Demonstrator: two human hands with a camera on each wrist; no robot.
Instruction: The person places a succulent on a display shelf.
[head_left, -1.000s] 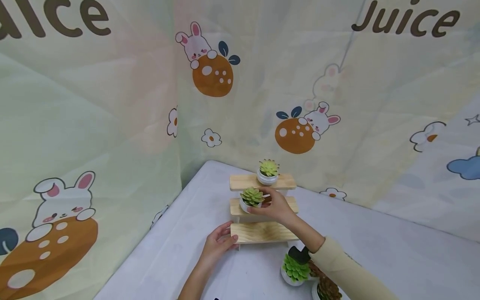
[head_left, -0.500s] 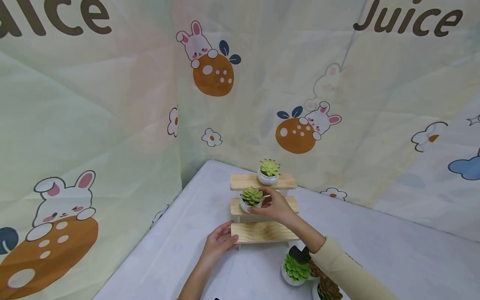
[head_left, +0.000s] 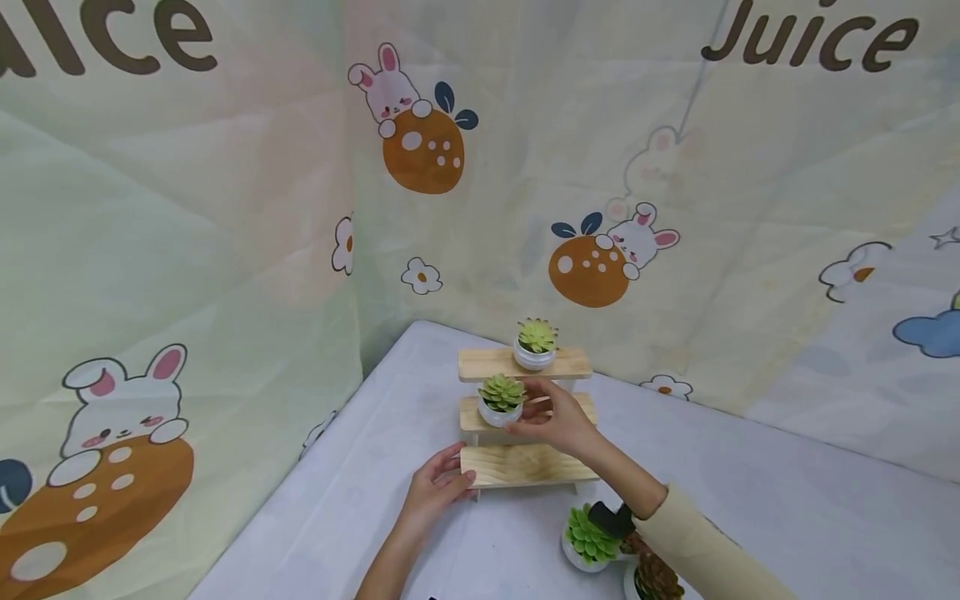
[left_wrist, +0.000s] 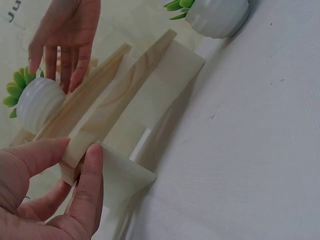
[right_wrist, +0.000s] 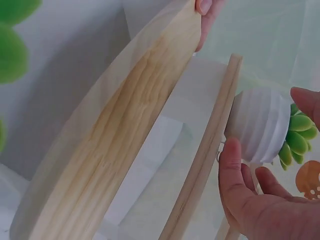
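A three-tier wooden display stand (head_left: 517, 467) has pale boards on white supports. My left hand (head_left: 435, 487) pinches the left end of its lowest board, thumb on one face and fingers on the other, as the left wrist view shows. On the middle board, toward the left, stands a potted succulent (head_left: 501, 400) in a ribbed white pot. My right hand (head_left: 557, 419) is just right of that pot, fingers loosely spread around its side; a small gap shows in the right wrist view. Another potted succulent (head_left: 536, 343) stands upright on the top board.
A green potted succulent (head_left: 590, 537) and a brownish potted plant (head_left: 655, 577) stand on the white-covered table (head_left: 360, 467) at front right, partly behind the right sleeve (head_left: 697, 533). A printed cloth backdrop (head_left: 480, 250) rises behind the table.
My right hand has loosened and drawn slightly right, away from the pot on the middle board. The pot stays put. My left hand keeps its grip on the lowest board.
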